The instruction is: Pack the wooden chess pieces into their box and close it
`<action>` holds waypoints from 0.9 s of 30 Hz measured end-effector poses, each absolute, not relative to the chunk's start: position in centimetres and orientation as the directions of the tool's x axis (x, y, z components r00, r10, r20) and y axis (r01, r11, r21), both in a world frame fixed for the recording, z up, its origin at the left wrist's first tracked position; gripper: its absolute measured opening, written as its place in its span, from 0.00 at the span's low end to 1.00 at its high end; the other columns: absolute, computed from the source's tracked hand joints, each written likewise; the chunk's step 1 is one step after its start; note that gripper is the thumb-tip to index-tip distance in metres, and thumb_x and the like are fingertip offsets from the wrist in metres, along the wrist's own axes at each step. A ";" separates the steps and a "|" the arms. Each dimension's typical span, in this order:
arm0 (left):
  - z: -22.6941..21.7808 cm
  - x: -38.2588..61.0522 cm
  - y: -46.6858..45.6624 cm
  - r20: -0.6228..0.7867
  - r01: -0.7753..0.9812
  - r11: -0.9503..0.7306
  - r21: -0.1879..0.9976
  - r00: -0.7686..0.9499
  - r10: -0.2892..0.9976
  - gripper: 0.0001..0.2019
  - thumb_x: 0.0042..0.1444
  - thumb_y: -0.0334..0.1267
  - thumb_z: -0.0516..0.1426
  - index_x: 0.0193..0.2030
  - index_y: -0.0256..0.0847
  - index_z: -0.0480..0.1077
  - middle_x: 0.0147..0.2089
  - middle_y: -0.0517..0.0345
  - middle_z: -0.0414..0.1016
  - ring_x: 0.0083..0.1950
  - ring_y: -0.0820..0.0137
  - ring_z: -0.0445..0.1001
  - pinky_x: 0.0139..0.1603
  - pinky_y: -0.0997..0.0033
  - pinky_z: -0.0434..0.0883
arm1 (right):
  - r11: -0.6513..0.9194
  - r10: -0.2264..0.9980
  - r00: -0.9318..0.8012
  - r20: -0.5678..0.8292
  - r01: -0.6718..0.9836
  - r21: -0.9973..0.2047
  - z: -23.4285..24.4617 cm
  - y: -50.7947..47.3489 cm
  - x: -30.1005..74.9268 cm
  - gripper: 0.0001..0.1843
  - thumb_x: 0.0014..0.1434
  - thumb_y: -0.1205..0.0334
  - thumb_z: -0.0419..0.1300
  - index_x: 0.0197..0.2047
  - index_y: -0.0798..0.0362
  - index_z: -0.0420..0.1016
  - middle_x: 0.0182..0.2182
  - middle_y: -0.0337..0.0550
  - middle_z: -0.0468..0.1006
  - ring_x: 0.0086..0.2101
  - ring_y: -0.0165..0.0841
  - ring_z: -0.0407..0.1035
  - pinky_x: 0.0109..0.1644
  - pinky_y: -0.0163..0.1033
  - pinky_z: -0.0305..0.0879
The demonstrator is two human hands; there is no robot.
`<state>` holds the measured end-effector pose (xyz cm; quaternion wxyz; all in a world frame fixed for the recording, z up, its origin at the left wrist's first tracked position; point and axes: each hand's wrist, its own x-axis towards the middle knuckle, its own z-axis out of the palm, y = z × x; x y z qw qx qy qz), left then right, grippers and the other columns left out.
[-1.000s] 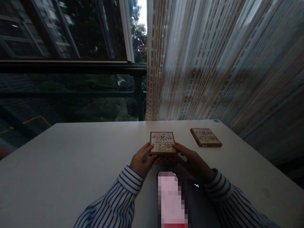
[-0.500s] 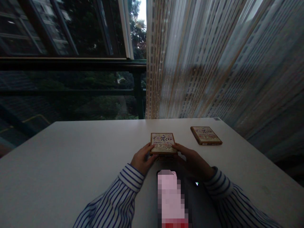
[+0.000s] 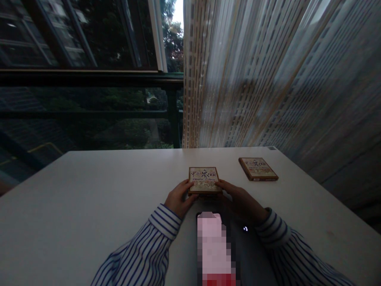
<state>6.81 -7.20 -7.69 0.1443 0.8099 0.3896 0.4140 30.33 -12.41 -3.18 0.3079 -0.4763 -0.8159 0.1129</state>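
Between my two hands is a flat, square Chinese chess box (image 3: 204,179) with a printed lid and brown edges. My left hand (image 3: 179,197) grips its left side, fingers on the top edge and thumb at the near lower corner. On the opposite side my right hand (image 3: 239,198) has its fingers closed on the right edge; its thumb is in shadow. The underside of the box is hidden, so I cannot tell whether it touches the table. Directly below the box in view lies a phone (image 3: 212,246) with its lit screen blurred out.
A second, similar box (image 3: 258,169) lies at the far right of the white table (image 3: 89,206). A small bright light (image 3: 245,228) shows on a dark area under my right wrist. Behind the table stand a railing (image 3: 89,79) and a string curtain (image 3: 232,79).
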 end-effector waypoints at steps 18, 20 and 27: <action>-7.6 6.8 -7.3 0.553 0.496 -0.669 0.554 0.381 0.741 0.19 0.48 0.39 0.59 0.48 0.40 0.68 0.49 0.47 0.72 0.49 0.63 0.72 0.48 0.58 0.71 | 0.523 0.850 -0.380 0.366 0.696 -0.493 -3.5 -12.3 30.3 0.23 0.56 0.69 0.51 0.56 0.51 0.60 0.52 0.49 0.68 0.49 0.37 0.66 0.51 0.46 0.66; -7.6 6.8 -7.3 0.551 0.506 -0.667 0.547 0.382 0.742 0.18 0.49 0.39 0.58 0.48 0.39 0.68 0.48 0.46 0.72 0.48 0.64 0.72 0.48 0.59 0.71 | 0.513 0.857 -0.378 0.351 0.700 -0.497 -3.4 -12.3 30.2 0.22 0.57 0.69 0.50 0.55 0.51 0.60 0.52 0.49 0.68 0.49 0.37 0.66 0.52 0.46 0.66; -7.2 6.9 -7.4 0.556 0.490 -0.670 0.557 0.379 0.740 0.18 0.46 0.38 0.59 0.46 0.38 0.69 0.46 0.46 0.73 0.46 0.63 0.73 0.46 0.59 0.72 | 0.502 0.864 -0.386 0.323 0.713 -0.490 -3.3 -12.4 30.2 0.22 0.57 0.69 0.50 0.56 0.51 0.59 0.53 0.49 0.68 0.49 0.38 0.66 0.52 0.47 0.66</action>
